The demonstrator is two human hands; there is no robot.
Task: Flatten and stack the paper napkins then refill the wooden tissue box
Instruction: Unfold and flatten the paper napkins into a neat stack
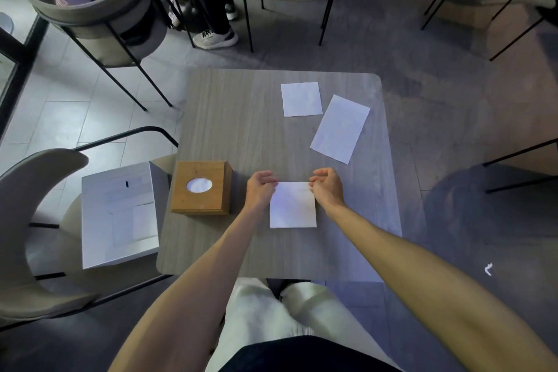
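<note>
On the grey wood-grain table [235, 130], toward its front edge, the near napkin [293, 208] lay flat as a white, roughly square sheet. The left hand [261, 189] sat at its upper left corner, fingers curled and pinching that corner. The right hand [327, 187] sat at the upper right corner, fingers likewise curled and pinching the edge (fingertips partly hidden under the knuckles, so exact contact points were not resolved). Both bare forearms reached in from the bottom of the view. The wooden tissue box [200, 190] stood upright at the table's left edge, near the left hand and apart from the near napkin; its oval top opening showed white inside. Two further sheets lay flat toward the far right of the table: a square napkin [301, 99] and, just beside it on the nearer right, a long napkin [340, 129] turned at an angle. The two were close together but did not overlap. Off the table to the left, a white carton [119, 217] rested on a chair [33, 190], just beside the wooden tissue box.
</note>
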